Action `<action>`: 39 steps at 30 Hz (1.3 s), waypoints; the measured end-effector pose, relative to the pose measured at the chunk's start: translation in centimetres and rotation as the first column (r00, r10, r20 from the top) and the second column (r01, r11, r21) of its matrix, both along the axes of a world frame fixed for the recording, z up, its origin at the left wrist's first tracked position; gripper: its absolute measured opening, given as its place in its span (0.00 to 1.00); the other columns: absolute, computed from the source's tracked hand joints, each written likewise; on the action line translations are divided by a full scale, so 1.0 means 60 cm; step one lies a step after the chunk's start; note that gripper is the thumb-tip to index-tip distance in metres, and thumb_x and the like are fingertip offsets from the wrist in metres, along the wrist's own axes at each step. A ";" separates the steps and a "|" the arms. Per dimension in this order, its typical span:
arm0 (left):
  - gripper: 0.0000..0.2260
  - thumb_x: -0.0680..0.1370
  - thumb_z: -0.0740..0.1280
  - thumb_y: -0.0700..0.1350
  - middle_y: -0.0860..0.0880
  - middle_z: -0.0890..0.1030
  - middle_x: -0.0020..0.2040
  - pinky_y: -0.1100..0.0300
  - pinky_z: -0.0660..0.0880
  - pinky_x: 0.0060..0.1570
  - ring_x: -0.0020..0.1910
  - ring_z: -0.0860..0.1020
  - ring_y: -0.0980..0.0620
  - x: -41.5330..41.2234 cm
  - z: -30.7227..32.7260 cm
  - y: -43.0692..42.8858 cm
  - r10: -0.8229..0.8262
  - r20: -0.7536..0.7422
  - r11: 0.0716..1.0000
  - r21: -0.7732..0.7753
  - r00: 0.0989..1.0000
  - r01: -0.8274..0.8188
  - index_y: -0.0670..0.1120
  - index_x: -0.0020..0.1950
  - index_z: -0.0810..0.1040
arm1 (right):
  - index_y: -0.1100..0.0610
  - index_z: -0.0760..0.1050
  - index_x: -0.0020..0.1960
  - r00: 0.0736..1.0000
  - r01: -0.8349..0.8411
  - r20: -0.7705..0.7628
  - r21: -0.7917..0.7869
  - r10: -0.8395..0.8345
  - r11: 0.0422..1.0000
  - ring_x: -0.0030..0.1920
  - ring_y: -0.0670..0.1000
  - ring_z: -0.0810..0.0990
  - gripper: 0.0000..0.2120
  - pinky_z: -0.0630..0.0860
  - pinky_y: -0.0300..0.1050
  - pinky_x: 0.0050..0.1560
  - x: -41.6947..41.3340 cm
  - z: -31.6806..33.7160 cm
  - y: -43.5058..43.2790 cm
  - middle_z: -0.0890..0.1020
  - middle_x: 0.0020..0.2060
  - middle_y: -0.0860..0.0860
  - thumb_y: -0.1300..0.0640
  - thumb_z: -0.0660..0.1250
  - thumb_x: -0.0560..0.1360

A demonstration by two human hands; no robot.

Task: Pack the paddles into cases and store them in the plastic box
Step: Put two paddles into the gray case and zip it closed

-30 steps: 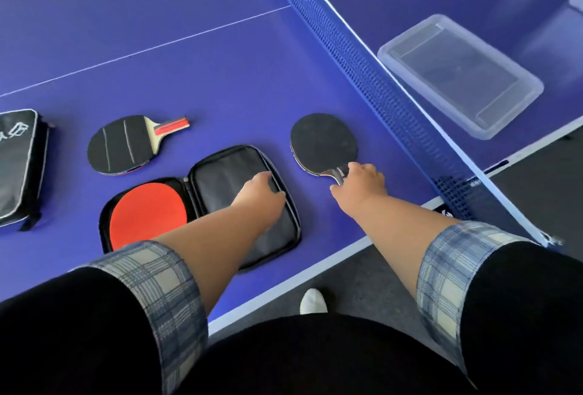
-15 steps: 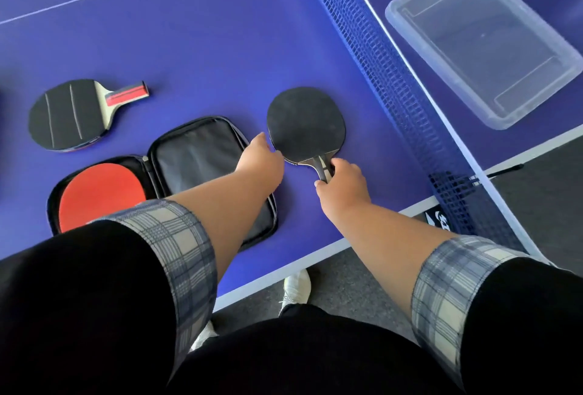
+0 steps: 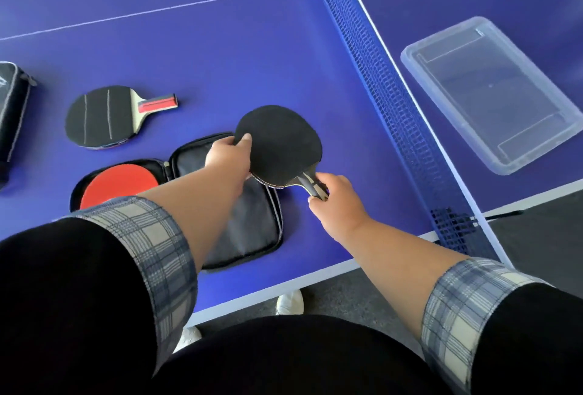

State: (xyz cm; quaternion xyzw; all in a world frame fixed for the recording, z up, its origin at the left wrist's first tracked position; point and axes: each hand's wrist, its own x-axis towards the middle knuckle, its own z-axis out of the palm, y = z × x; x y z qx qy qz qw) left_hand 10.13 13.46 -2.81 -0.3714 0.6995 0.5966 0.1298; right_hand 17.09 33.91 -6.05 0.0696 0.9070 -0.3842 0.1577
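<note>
A black-faced paddle (image 3: 280,143) is lifted off the blue table, held by both hands. My right hand (image 3: 334,196) grips its handle, and my left hand (image 3: 228,155) pinches the left edge of its blade. Below it lies an open black case (image 3: 252,224), its right half bare and its left half holding a red-faced paddle (image 3: 120,183). Another black paddle with a red handle (image 3: 104,115) lies flat farther left. The clear plastic box (image 3: 492,91) sits beyond the net on the right, with nothing in it.
The blue net (image 3: 378,79) runs diagonally between the case and the box. A second black zipped case (image 3: 12,110) lies at the left edge. The table's front edge (image 3: 315,281) is close to my body, with grey floor below.
The black paddle has come up off the table and shifted left over the open case. My left hand left the case and took hold of the blade's edge.
</note>
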 end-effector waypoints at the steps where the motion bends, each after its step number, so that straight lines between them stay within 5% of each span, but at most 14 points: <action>1: 0.08 0.76 0.67 0.57 0.54 0.83 0.47 0.50 0.83 0.50 0.47 0.85 0.46 0.006 0.007 -0.029 0.055 -0.001 0.999 0.002 0.999 -0.055 0.56 0.42 0.81 | 0.48 0.77 0.53 0.999 -0.046 0.004 -0.004 0.046 0.999 0.40 0.49 0.76 0.09 0.70 0.39 0.33 -0.006 0.007 -0.012 0.71 0.44 0.44 0.57 0.66 0.73; 5: 0.13 0.72 0.67 0.62 0.55 0.82 0.43 0.47 0.81 0.53 0.46 0.82 0.47 0.047 0.025 -0.148 0.137 0.000 0.987 -0.082 0.991 -0.137 0.55 0.36 0.81 | 0.44 0.74 0.68 0.966 -0.252 0.053 -0.032 0.254 0.967 0.51 0.48 0.76 0.22 0.69 0.37 0.44 -0.023 0.028 -0.081 0.71 0.54 0.46 0.56 0.66 0.74; 10: 0.13 0.70 0.70 0.66 0.55 0.82 0.47 0.49 0.77 0.56 0.50 0.81 0.47 0.115 0.033 -0.291 0.187 0.050 0.970 -0.165 0.981 -0.176 0.57 0.39 0.81 | 0.45 0.72 0.71 0.861 -0.501 0.107 0.009 0.498 0.865 0.55 0.47 0.75 0.26 0.67 0.39 0.51 -0.045 0.052 -0.181 0.71 0.59 0.43 0.56 0.69 0.74; 16: 0.15 0.76 0.70 0.59 0.51 0.81 0.52 0.61 0.79 0.32 0.43 0.83 0.51 0.201 0.035 -0.421 0.049 0.117 0.999 -0.006 0.992 -0.049 0.51 0.56 0.79 | 0.44 0.75 0.69 0.801 -0.599 0.072 0.132 0.595 0.790 0.53 0.48 0.72 0.24 0.66 0.41 0.51 -0.077 0.081 -0.301 0.71 0.59 0.46 0.59 0.68 0.75; 18: 0.14 0.79 0.69 0.56 0.50 0.81 0.52 0.63 0.79 0.29 0.40 0.84 0.53 0.226 0.032 -0.446 0.058 0.108 0.995 0.071 0.992 -0.065 0.48 0.57 0.77 | 0.46 0.76 0.68 0.824 -0.563 0.033 0.171 0.566 0.809 0.57 0.51 0.73 0.23 0.68 0.42 0.55 -0.073 0.082 -0.337 0.73 0.62 0.49 0.61 0.67 0.75; 22: 0.19 0.78 0.69 0.55 0.49 0.81 0.59 0.52 0.82 0.46 0.53 0.83 0.48 0.260 0.012 -0.470 0.184 0.104 0.952 0.229 0.977 -0.204 0.47 0.65 0.74 | 0.53 0.68 0.74 0.916 -0.363 -0.080 0.251 0.393 0.897 0.70 0.56 0.68 0.28 0.64 0.47 0.71 -0.045 0.076 -0.402 0.67 0.71 0.54 0.60 0.68 0.75; 25: 0.18 0.78 0.70 0.54 0.49 0.80 0.60 0.49 0.82 0.50 0.54 0.82 0.47 0.278 -0.002 -0.470 0.263 0.124 0.897 0.333 0.957 -0.290 0.47 0.62 0.73 | 0.50 0.56 0.79 0.999 0.014 -0.029 -0.040 -0.015 0.999 0.68 0.53 0.71 0.35 0.67 0.51 0.70 -0.003 0.076 -0.449 0.63 0.75 0.53 0.55 0.68 0.76; 28: 0.14 0.79 0.69 0.53 0.48 0.80 0.60 0.50 0.82 0.46 0.54 0.82 0.46 0.296 -0.011 -0.456 0.296 0.133 0.845 0.426 0.946 -0.324 0.47 0.60 0.73 | 0.46 0.51 0.79 0.950 0.292 0.198 -0.279 -0.243 0.915 0.62 0.54 0.77 0.40 0.73 0.51 0.62 0.052 0.075 -0.498 0.73 0.68 0.51 0.47 0.68 0.74; 31: 0.14 0.80 0.68 0.52 0.48 0.81 0.59 0.53 0.82 0.43 0.54 0.82 0.47 0.312 -0.019 -0.449 0.313 0.163 0.819 0.452 0.936 -0.352 0.47 0.60 0.73 | 0.43 0.60 0.75 0.880 0.426 0.371 -0.337 -0.297 0.840 0.50 0.53 0.82 0.34 0.80 0.53 0.55 0.097 0.064 -0.530 0.81 0.54 0.47 0.46 0.69 0.73; 35: 0.16 0.80 0.69 0.49 0.46 0.79 0.62 0.51 0.82 0.46 0.55 0.81 0.46 0.326 -0.028 -0.463 0.302 0.207 0.785 0.499 0.931 -0.366 0.43 0.63 0.72 | 0.43 0.71 0.65 0.840 0.489 0.488 -0.489 -0.238 0.722 0.51 0.50 0.84 0.19 0.84 0.54 0.49 0.101 0.048 -0.533 0.82 0.53 0.46 0.54 0.69 0.77; 39: 0.18 0.79 0.70 0.49 0.46 0.80 0.60 0.56 0.82 0.39 0.53 0.82 0.48 0.328 -0.029 -0.461 0.260 0.211 0.806 0.490 0.942 -0.332 0.44 0.66 0.72 | 0.46 0.71 0.67 0.853 0.453 0.490 -0.523 -0.181 0.722 0.52 0.52 0.85 0.20 0.83 0.56 0.49 0.087 0.042 -0.518 0.83 0.55 0.48 0.57 0.69 0.78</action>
